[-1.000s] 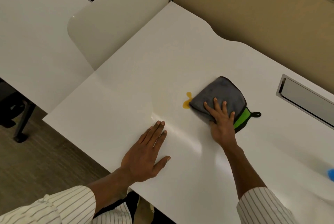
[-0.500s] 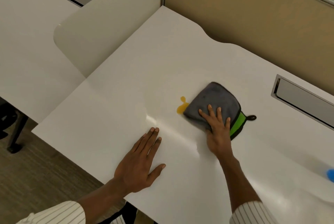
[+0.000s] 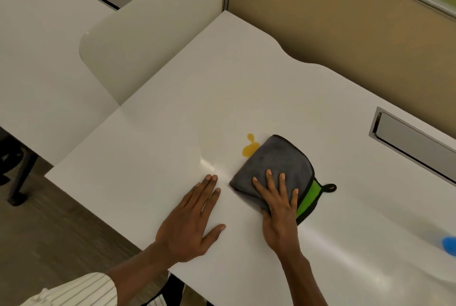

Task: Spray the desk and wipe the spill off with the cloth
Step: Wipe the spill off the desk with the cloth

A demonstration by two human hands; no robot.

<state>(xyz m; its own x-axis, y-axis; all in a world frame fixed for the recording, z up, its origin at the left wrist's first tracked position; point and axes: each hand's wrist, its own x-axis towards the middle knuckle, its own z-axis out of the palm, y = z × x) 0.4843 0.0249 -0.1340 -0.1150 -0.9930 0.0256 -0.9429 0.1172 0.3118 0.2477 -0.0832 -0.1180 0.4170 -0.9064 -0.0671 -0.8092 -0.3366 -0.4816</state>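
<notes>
Cloth, mid-frame under the flat, spread right hand, has slid back toward the lower edge, uncovering more spill; left hand lies flat, holding nothing; wiping seems barely begun.

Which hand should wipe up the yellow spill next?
The right hand, probably. It already lies flat on the cloth, whose edge touches the spill. The left hand rests on the bare desk, holding nothing.
</notes>
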